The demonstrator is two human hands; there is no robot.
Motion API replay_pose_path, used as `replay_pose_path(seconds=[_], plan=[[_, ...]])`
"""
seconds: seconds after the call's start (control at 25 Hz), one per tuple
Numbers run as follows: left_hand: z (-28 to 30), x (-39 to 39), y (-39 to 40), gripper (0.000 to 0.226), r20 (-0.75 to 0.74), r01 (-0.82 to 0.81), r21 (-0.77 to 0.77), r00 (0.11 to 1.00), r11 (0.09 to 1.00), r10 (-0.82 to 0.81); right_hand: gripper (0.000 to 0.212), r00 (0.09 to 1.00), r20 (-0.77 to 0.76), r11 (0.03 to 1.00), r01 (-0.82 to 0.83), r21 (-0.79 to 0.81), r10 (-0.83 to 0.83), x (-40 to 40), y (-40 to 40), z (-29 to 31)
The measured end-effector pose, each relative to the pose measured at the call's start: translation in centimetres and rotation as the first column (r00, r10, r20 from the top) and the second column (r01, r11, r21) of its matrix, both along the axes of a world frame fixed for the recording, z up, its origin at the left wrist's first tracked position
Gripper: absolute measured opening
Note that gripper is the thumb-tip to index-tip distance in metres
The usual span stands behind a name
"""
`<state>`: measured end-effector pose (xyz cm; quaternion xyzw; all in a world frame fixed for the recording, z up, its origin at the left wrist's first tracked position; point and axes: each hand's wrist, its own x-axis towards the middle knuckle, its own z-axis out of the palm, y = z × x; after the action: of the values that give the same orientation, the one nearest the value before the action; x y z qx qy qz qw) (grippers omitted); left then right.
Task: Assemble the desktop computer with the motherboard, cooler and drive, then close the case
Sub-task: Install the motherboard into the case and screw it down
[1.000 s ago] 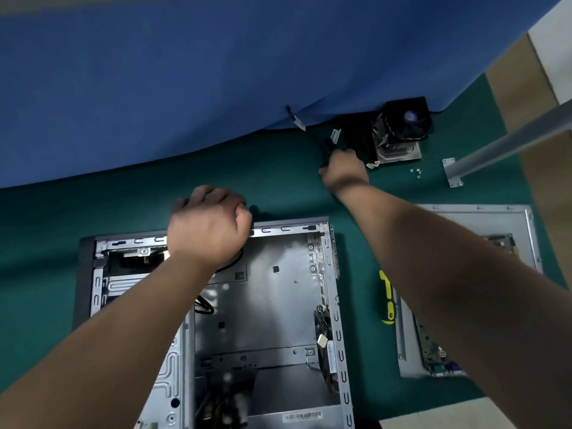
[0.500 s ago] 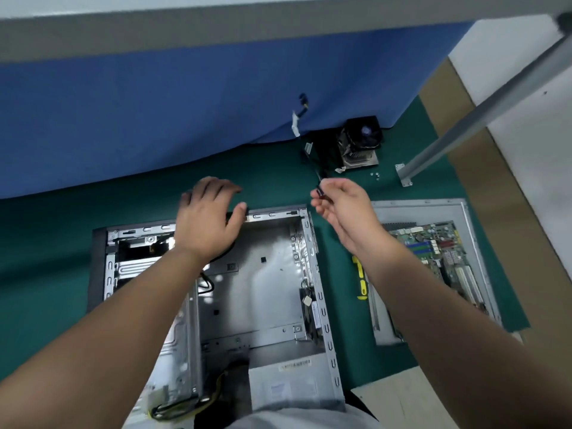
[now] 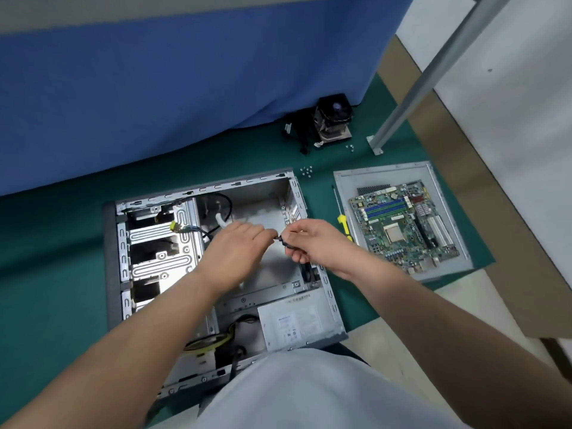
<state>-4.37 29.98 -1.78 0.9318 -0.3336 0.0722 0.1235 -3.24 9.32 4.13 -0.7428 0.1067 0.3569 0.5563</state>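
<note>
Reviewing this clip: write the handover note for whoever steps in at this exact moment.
Left hand and right hand both pinch a thin black cable above the open case.
Motherboard lies on the removed side panel, right of the case; cooler stands at the back by the blue cloth.
Screwdriver and loose screws lie on the green mat.
Done: nothing fitted.
Left: board, cooler, drive, closing.

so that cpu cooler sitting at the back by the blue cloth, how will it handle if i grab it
The cooler is probably heavy for its size: a metal block shows under the fan. It sits flat, so it should not roll. Its loose black cables trail beside it and would likely dangle and snag when lifted.
</note>
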Motion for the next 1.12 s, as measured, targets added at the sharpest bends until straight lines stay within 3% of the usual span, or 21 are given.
replay_pose_path(seconds=[0.04,0.16,0.32,0.44,0.56,0.64,0.76,0.92,1.12], plan=[[0.2,-0.6,0.0,0.014,-0.026,0.018,0.007,1.0,1.0,-0.018,0.009,0.987,0.096,0.987,-0.116,-0.111,0.127,-0.1,-0.1,0.1],[1.0,-1.8,-0.8,0.029,-0.094,-0.02,0.071,0.995,0.997,0.027,0.011,0.82,0.269,0.828,-0.371,-0.42,0.504,0.0,-0.8,0.5],[0.7,-3.0,-1.9,0.042,-0.152,-0.148,0.115,0.975,0.982,0.164,0.033,0.681,0.29,0.697,-0.45,-0.558,0.672,0.1,-1.4,0.2],[0.3,-3.9,-3.0,0.039,-0.235,-0.238,0.108,0.937,0.965,0.257,0.042,0.689,0.273,0.696,-0.458,-0.553,0.671,0.0,-2.0,-0.4],[0.1,-4.1,-4.6,0.034,-0.464,-0.342,0.047,0.825,0.938,0.324,0.03,0.737,0.239,0.731,-0.466,-0.499,0.632,0.0,-2.4,-0.9],[0.4,-4.4,-5.2,0.029,-0.504,-0.397,-0.026,0.798,0.918,0.33,0.024,0.769,0.218,0.75,-0.447,-0.487,0.601,0.3,-2.4,-1.1],[1.2,-5.1,-5.0,0.022,-0.332,-0.387,-0.101,0.881,0.916,0.336,0.024,0.793,0.196,0.763,-0.437,-0.477,0.577,0.3,-2.0,-0.8],[1.7,-5.7,-4.8,0.038,-0.061,-0.289,0.068,0.954,0.955,0.293,0.02,0.813,0.205,0.781,-0.402,-0.478,0.544,-0.8,-2.0,-0.4],[2.4,-5.7,-5.7,0.036,-0.085,-0.268,0.151,0.955,0.951,0.283,0.019,0.882,0.231,0.836,-0.262,-0.483,0.41,-1.9,-2.4,0.7]])
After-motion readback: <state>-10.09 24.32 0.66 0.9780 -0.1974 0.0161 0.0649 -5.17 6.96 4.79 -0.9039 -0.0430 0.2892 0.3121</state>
